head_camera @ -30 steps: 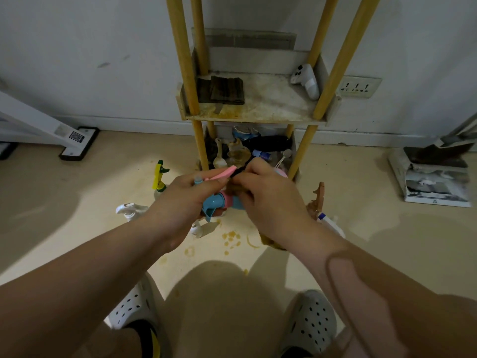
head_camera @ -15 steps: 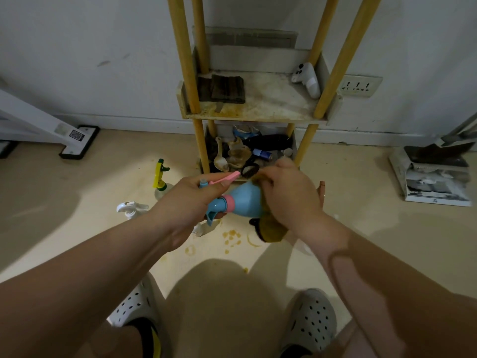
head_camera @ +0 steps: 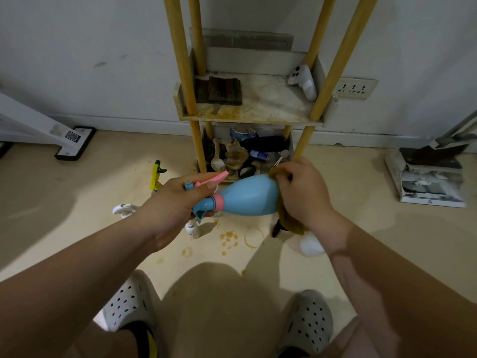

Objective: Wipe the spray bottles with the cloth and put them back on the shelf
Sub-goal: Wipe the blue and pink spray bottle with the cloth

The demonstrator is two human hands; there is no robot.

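Note:
A light blue spray bottle [head_camera: 249,196] with a pink collar and pink trigger lies sideways in the air in front of me. My left hand [head_camera: 170,205] grips its spray head. My right hand [head_camera: 302,195] holds a mustard-yellow cloth [head_camera: 286,218] against the bottle's wide base end; the cloth hangs below the hand. On the floor stand other spray bottles: a yellow and green one [head_camera: 156,177], a white one [head_camera: 124,209], a small white one [head_camera: 192,228] and a white bottle [head_camera: 311,244] partly hidden by my right wrist. The wooden shelf [head_camera: 258,107] stands against the wall ahead.
The middle shelf board holds a dark folded cloth [head_camera: 222,90] and a white controller [head_camera: 304,81]. The bottom shelf [head_camera: 247,153] is crowded with small items. Brown stains [head_camera: 229,239] mark the floor. A white box [head_camera: 428,182] lies at right, a white stand base [head_camera: 74,143] at left.
My right hand with the cloth has slid from the bottle's neck along the body to its base end, uncovering the blue body. My left hand has stayed on the spray head.

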